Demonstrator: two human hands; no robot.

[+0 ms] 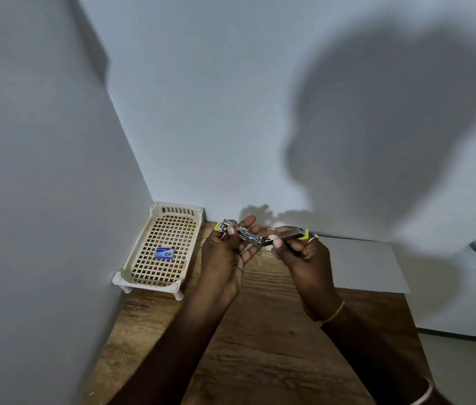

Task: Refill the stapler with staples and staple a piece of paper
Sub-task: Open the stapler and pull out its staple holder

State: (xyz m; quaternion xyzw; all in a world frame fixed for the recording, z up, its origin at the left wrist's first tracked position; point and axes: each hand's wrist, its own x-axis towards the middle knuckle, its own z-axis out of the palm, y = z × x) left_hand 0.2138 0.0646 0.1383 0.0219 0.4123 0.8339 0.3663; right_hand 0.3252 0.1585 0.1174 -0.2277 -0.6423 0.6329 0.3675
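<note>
1. My left hand point(225, 252) grips one arm of the opened stapler point(260, 233) above the wooden table point(260, 346).
2. My right hand point(304, 252) pinches the other arm.
3. The staple box point(165, 253) lies in the basket point(131, 276); the paper point(362, 264) lies to my right.

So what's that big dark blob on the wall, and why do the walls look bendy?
Head view: the blob is a soft-edged shadow on the plain white wall, so light comes from behind the person; smaller shadows sit above the left hand and right hand holding the opened silver-and-yellow metal stapler. Head view: the wide-angle lens makes the wall corner lean.
</note>
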